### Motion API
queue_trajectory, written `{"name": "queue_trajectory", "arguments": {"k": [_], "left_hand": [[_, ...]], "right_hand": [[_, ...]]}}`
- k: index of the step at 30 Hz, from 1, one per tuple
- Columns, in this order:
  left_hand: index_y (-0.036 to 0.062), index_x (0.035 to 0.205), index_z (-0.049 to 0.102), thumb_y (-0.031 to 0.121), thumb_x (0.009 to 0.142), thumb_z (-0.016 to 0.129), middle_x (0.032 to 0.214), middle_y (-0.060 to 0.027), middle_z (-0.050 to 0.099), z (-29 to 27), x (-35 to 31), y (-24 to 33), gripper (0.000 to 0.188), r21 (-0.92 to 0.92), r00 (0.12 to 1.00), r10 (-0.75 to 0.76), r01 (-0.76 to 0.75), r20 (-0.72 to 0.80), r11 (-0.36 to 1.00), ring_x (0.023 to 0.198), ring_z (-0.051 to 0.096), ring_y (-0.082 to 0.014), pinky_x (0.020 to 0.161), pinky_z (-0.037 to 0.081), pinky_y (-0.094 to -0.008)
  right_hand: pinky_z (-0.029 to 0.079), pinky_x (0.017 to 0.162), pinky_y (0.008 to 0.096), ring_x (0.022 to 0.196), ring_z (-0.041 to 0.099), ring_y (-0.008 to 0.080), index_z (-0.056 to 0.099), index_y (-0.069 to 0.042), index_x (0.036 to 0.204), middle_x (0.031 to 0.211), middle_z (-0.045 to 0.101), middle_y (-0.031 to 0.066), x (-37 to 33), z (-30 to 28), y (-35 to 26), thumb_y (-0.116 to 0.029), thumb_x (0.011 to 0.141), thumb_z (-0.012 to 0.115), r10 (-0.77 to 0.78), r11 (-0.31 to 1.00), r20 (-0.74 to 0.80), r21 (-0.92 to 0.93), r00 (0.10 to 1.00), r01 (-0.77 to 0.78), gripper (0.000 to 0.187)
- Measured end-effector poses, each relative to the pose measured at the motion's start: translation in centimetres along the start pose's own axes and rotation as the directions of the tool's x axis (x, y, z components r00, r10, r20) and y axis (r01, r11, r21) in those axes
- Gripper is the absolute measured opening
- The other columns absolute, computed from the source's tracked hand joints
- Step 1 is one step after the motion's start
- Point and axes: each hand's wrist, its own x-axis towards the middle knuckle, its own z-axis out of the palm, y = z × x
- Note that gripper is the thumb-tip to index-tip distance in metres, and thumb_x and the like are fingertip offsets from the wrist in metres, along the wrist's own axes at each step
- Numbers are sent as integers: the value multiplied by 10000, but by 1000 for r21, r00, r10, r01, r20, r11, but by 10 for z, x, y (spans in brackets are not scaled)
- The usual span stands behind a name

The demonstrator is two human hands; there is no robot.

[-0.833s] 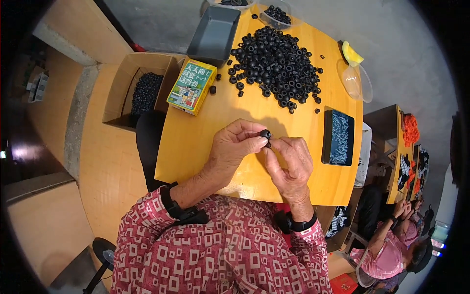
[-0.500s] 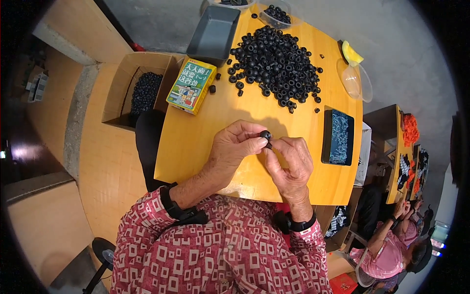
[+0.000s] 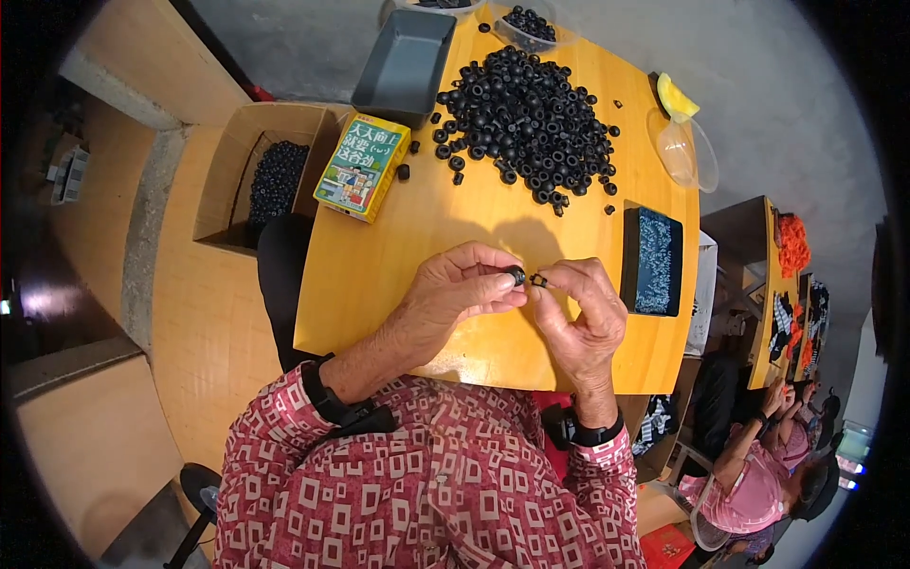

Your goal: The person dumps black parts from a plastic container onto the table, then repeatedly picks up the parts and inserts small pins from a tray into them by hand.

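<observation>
My left hand [image 3: 462,292] pinches a round black bead-like piece [image 3: 515,274] between thumb and forefinger above the table's near half. Just to its right, my right hand [image 3: 583,308] grips a small black fitting [image 3: 538,281] with what looks like an opening in it. A narrow gap separates the two parts. Beyond my hands, a big heap of round black pieces [image 3: 540,119], many with holes, is spread on the yellow wooden table [image 3: 455,223]. Right of my hands lies a black tray [image 3: 656,264] holding many tiny pale bits.
A yellow-green box [image 3: 362,168] and an open grey bin [image 3: 405,64] stand at the left edge. Below them sits a cardboard box [image 3: 227,180] of black pieces. Clear plastic tubs [image 3: 531,30] and a yellow wedge [image 3: 676,95] line the far side. People in pink [image 3: 744,484] sit at right.
My hands have drawn slightly apart, the right one shifting right. The two black parts, close together before, now show a gap between them. The view has shifted slightly.
</observation>
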Motion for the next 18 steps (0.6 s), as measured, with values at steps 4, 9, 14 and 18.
{"name": "queue_trajectory", "arguments": {"k": [4, 9, 14, 18], "left_hand": [[9, 1174, 616, 152, 954, 662, 1102, -76, 651, 0, 1, -2, 266, 14, 999, -34, 34, 19, 999, 1018, 672, -207, 960, 543, -346], [1, 1176, 615, 142, 957, 654, 1102, -82, 651, -1, 1, -2, 263, 23, 998, -50, 49, 37, 999, 1010, 671, -202, 959, 547, -346], [-12, 1171, 615, 127, 959, 646, 1106, -87, 649, 1, 2, -1, 255, 97, 998, -39, 35, 39, 995, 1016, 668, -190, 955, 549, -336], [-20, 1163, 617, 119, 958, 647, 1089, -93, 662, -1, 2, -2, 250, 136, 999, -17, 11, 45, 991, 999, 677, -186, 925, 554, -315]], "right_hand": [[526, 680, 329, 788, 659, 241, 702, -11, 943, 875, 680, 104, 2, -6, 0, 39, 737, 772, 2, 1000, 81, 28, 997, -4, 224], [521, 671, 334, 779, 652, 249, 704, -8, 941, 868, 672, 108, 3, -9, 3, 23, 734, 779, -19, 1000, 110, 25, 994, 17, 223], [516, 669, 346, 768, 644, 262, 698, -6, 945, 859, 664, 107, 8, -16, 1, 13, 731, 778, -68, 996, 169, -38, 983, 75, 229], [520, 681, 357, 770, 643, 273, 692, 0, 947, 861, 662, 108, 14, -21, -4, -2, 747, 772, -109, 989, 251, -68, 962, 130, 216]]}}
